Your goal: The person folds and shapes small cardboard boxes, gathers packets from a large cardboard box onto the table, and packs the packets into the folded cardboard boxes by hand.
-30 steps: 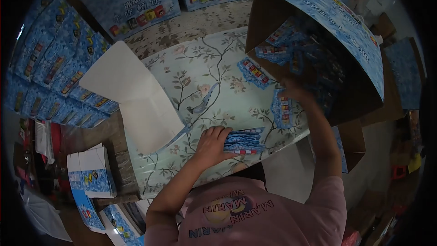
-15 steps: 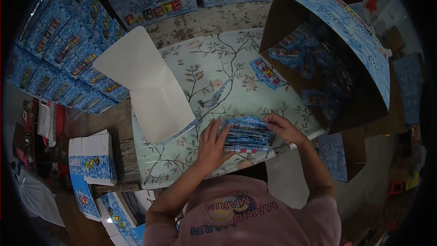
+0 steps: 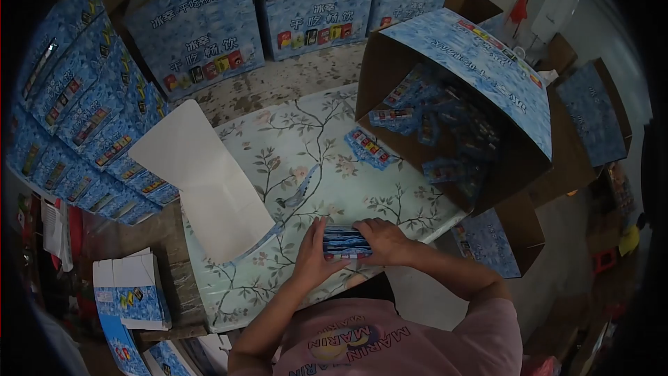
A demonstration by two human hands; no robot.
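Note:
A stack of blue printed packets (image 3: 346, 242) stands on edge between my two hands near the table's front edge. My left hand (image 3: 314, 259) is closed against the left end of the stack, fingers pointing away from me. Around the right end, my right hand (image 3: 384, 241) presses with bent fingers. The packets sit tightly side by side; their ends are hidden by my hands. Beyond them, one loose blue packet (image 3: 369, 147) lies on the flowered tablecloth (image 3: 278, 146). An unfolded white card sheet (image 3: 226, 198) rests to the left of my hands.
A large printed carton (image 3: 459, 49) lies on its side at right, its open mouth facing the table, several packets (image 3: 393, 120) inside. Blue display boxes (image 3: 83, 111) are stacked at left. More cartons (image 3: 209, 42) stand behind the table. Folded boxes (image 3: 132, 292) lie at lower left.
My hands have closed in from both ends, and the fanned packets are now squeezed into a compact stack. The view has tilted upward, showing more of the cartons at the back.

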